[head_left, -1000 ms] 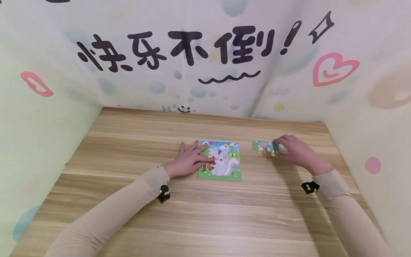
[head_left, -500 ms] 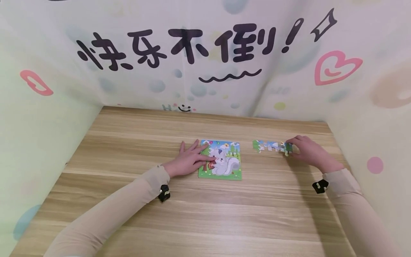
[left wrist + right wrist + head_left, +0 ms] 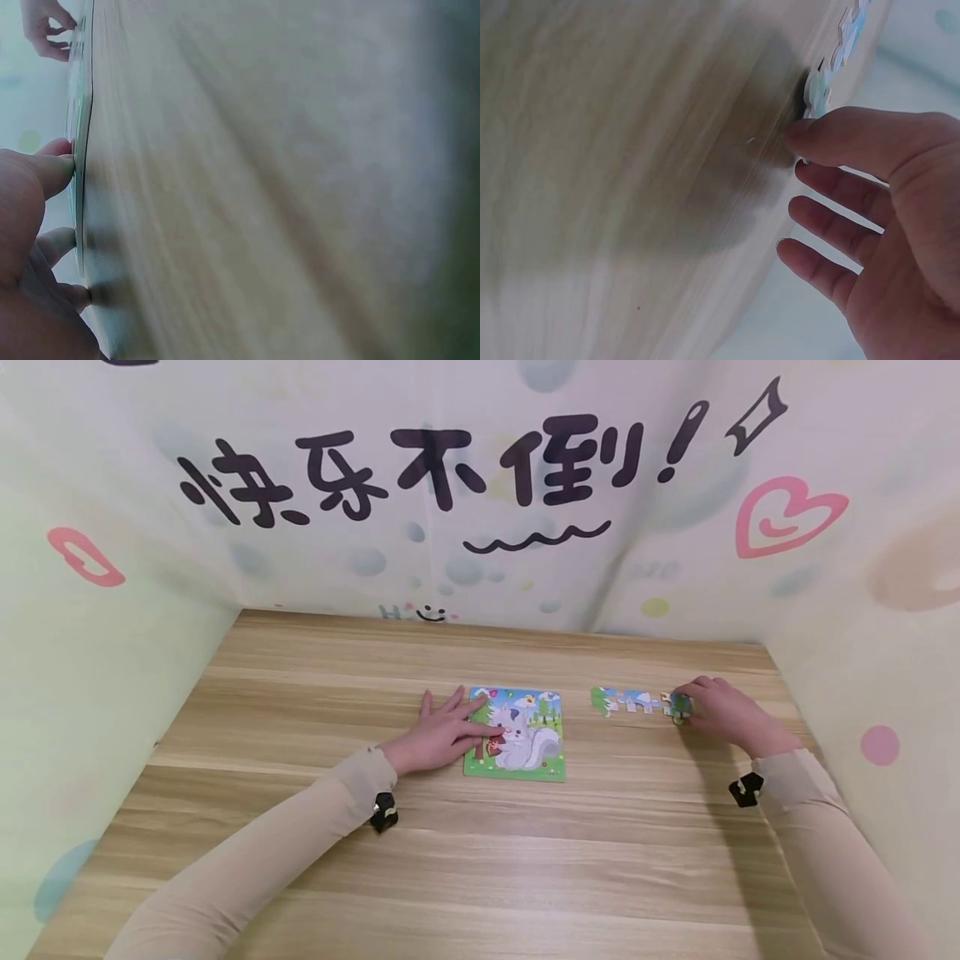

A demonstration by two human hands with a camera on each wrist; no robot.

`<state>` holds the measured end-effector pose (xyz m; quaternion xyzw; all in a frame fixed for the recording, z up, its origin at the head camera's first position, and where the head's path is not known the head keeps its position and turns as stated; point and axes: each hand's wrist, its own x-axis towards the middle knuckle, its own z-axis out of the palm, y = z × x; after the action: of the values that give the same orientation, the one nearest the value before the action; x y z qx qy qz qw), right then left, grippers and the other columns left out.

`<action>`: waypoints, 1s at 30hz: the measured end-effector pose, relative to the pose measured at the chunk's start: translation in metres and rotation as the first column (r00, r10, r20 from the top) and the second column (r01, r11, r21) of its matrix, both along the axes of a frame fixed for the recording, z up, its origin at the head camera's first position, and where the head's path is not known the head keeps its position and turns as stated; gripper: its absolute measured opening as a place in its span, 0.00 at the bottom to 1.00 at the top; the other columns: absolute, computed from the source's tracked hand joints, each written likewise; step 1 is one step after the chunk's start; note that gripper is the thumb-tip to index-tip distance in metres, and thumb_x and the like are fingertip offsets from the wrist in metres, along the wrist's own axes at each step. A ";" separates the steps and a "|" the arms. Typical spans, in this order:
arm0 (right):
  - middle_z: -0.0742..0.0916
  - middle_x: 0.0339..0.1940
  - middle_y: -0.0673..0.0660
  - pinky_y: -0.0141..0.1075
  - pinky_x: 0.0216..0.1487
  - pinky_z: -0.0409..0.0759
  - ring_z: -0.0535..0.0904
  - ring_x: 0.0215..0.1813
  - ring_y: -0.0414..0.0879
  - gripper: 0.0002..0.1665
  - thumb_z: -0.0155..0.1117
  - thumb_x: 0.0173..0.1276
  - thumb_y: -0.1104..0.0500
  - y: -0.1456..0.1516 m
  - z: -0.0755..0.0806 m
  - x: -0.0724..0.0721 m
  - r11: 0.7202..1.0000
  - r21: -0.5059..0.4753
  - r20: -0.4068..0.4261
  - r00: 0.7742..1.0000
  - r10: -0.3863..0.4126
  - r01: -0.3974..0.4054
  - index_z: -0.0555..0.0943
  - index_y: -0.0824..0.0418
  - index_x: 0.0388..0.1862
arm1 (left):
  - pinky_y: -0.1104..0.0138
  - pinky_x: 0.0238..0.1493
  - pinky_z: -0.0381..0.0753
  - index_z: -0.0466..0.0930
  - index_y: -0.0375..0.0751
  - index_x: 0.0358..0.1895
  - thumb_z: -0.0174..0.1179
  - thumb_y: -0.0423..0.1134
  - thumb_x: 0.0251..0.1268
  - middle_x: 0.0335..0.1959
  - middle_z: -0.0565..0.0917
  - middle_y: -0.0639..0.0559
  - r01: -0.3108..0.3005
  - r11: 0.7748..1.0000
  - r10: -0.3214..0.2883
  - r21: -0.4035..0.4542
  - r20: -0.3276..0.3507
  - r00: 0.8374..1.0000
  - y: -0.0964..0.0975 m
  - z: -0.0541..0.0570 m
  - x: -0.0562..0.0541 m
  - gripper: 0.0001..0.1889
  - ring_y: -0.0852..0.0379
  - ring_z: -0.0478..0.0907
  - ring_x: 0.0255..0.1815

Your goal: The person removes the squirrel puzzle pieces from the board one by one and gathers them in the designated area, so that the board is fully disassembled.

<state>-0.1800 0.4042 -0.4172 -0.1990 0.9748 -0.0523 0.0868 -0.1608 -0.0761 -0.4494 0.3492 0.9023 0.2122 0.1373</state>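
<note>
My left hand (image 3: 431, 739) rests with spread fingers on the left part of a square squirrel jigsaw puzzle (image 3: 534, 752). In the left wrist view its fingertips (image 3: 58, 171) press on the puzzle's thin edge. Over to the right, my right hand (image 3: 720, 710) pinches a small jigsaw piece (image 3: 679, 703) with green and blue print between thumb and forefinger. The right wrist view shows that piece (image 3: 817, 94) at the thumb tip, close over the table, the other fingers loosely bent. Left of it lie a green piece (image 3: 602, 700) and a pale blue piece (image 3: 637, 699).
The wood-grain table (image 3: 480, 877) ends at a printed back curtain (image 3: 330, 560) with large black characters. Curtain walls stand left (image 3: 97, 677) and right (image 3: 847, 635). Each wrist carries a black strap mount, one on the left (image 3: 383, 812) and one on the right (image 3: 746, 790).
My right hand has moved right with the jigsaw piece, and a gap now shows between it and the pale blue piece. The left hand has stayed put on the puzzle.
</note>
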 end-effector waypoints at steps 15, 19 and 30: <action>0.82 0.54 0.77 0.66 0.58 0.76 0.78 0.54 0.73 0.24 0.66 0.64 0.69 0.003 -0.004 -0.004 0.999 -0.035 0.022 0.999 -0.024 0.025 0.79 0.76 0.60 | 0.24 0.72 0.27 0.79 0.62 0.71 0.53 0.42 0.82 0.85 0.55 0.45 0.002 1.000 -0.002 0.002 0.000 1.000 0.000 -0.002 0.000 0.21 0.32 0.39 0.85; 0.82 0.54 0.77 0.66 0.58 0.76 0.78 0.54 0.73 0.24 0.66 0.64 0.69 0.004 -0.005 -0.004 0.999 -0.041 0.022 0.999 -0.027 0.028 0.79 0.77 0.60 | 0.24 0.72 0.27 0.79 0.62 0.71 0.53 0.42 0.82 0.85 0.55 0.45 0.002 1.000 -0.002 0.001 -0.001 1.000 0.000 -0.001 0.000 0.21 0.32 0.39 0.85; 0.83 0.52 0.77 0.66 0.58 0.76 0.78 0.53 0.73 0.24 0.68 0.63 0.69 0.001 -0.004 -0.002 0.999 -0.051 0.007 1.000 -0.017 0.017 0.80 0.77 0.58 | 0.24 0.72 0.27 0.79 0.63 0.71 0.53 0.43 0.83 0.85 0.55 0.45 -0.005 1.000 0.005 0.007 -0.004 1.000 0.000 -0.004 -0.001 0.20 0.32 0.39 0.85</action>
<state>-0.1823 0.4055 -0.4217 -0.1928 0.9744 -0.0785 0.0846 -0.1619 -0.0763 -0.4534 0.3478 0.9028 0.2147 0.1337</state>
